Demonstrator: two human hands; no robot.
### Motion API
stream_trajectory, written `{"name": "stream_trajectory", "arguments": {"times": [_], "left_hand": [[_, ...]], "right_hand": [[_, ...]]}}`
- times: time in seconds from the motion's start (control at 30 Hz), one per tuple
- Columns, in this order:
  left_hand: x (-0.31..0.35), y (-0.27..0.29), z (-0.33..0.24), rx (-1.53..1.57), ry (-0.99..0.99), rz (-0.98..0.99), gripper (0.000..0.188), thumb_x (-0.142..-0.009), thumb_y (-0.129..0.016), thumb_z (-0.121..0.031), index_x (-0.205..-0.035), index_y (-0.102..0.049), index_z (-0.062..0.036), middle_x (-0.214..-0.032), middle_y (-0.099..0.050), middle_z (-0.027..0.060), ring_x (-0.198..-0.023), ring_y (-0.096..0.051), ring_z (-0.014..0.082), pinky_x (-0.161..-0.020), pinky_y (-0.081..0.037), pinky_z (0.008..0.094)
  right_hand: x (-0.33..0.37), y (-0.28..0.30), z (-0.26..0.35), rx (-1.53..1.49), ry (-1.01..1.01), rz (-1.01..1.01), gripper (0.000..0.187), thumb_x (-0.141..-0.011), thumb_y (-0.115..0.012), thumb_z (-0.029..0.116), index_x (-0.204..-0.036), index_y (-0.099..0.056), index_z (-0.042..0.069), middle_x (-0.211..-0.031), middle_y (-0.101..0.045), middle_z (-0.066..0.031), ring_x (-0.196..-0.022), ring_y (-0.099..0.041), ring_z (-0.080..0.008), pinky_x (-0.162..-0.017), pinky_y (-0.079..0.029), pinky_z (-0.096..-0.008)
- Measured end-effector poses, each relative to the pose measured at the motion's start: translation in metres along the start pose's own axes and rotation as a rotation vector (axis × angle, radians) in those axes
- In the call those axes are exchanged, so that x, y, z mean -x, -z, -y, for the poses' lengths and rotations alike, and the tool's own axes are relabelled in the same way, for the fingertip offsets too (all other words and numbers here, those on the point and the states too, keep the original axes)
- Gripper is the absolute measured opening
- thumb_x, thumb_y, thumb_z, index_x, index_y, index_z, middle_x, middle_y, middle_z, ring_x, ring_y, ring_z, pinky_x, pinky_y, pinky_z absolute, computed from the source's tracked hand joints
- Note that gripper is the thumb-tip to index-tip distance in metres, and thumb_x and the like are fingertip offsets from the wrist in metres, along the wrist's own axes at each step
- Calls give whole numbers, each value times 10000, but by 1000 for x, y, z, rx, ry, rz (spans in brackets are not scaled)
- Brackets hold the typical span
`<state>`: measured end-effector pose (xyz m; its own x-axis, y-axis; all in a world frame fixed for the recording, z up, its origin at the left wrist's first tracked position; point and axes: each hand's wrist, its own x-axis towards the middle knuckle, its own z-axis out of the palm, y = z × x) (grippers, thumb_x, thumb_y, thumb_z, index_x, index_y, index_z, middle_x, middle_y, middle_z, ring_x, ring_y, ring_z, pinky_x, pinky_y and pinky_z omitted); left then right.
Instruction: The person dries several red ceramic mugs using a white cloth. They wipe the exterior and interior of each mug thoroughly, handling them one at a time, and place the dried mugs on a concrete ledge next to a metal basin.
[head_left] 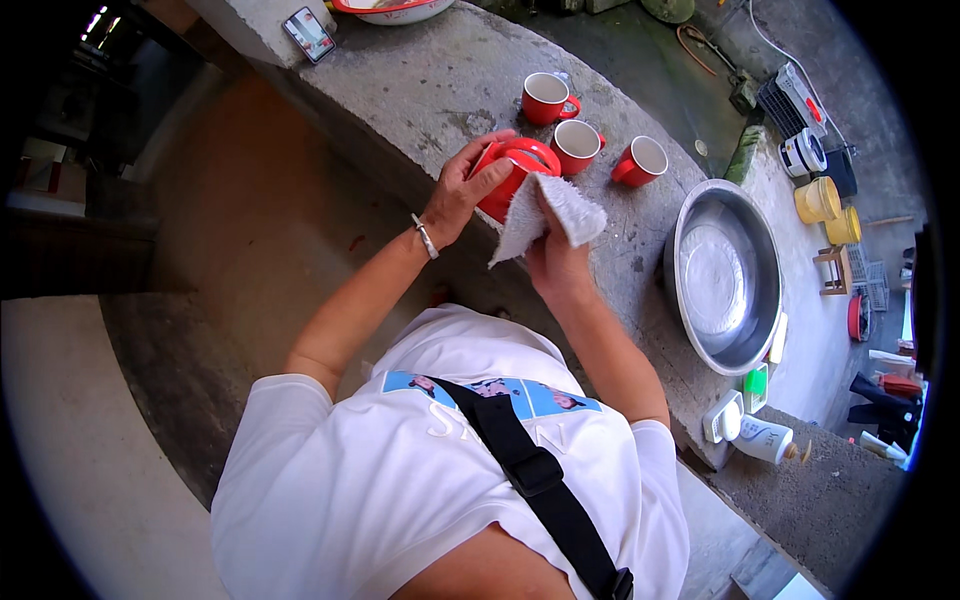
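Note:
My left hand (462, 190) is closed around the side of a glossy red pot-like vessel (497, 200) with a curved red handle, held at the near edge of the concrete counter. In my right hand (560, 262) is a pale grey cloth (530, 215), bunched and pressed against the vessel's right side, hiding part of it. Just beyond stand three red mugs with white insides: the farthest mug (537, 107), a middle mug (572, 156) close to the vessel, and a right-hand mug (628, 172).
A wide metal basin (688, 300) rests on the counter (440, 75) to the right. Nearer me are a pump bottle (765, 440), a white soap dish (722, 418) and a green item (756, 382). A phone (308, 36) leans far left beside a red-rimmed bowl (400, 14). Yellow buckets (818, 200) stand beyond.

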<state>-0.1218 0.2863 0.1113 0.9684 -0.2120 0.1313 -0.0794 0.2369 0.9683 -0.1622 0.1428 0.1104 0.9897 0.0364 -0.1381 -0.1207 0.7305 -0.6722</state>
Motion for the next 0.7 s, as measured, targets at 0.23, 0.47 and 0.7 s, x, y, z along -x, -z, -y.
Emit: {"name": "stream_trajectory", "arguments": {"times": [0.23, 0.47, 0.7], "left_hand": [[7, -6, -13, 375, 344, -128, 442, -883, -566, -397, -1189, -544, -80, -1057, -602, 62, -975, -578, 142, -844, -479, 274], [18, -16, -24, 273, 323, 0, 712, -823, -581, -562, -1320, -423, -77, -1258, -495, 108, -1148, -511, 210, -889, -475, 342], [18, -13, -13, -384, -183, 83, 615, -778, -690, -392, -1244, -496, -40, -1171, -559, 97, -1068, -531, 169, -910, -435, 304]], "right_hand": [[3, 22, -1, 1165, 682, 547, 435, -799, -668, 97, -1195, -500, 33, -1108, -592, -103, -971, -601, -264, -855, -474, -371], [14, 25, 7, 826, 378, 303, 317, -825, -645, 111, -1113, -546, 26, -1038, -600, -86, -916, -605, -219, -813, -487, -359], [23, -6, 22, -70, -160, -190, 243, -903, -593, 226, -1059, -562, 43, -988, -611, -50, -896, -606, -168, -801, -496, -325]]}}
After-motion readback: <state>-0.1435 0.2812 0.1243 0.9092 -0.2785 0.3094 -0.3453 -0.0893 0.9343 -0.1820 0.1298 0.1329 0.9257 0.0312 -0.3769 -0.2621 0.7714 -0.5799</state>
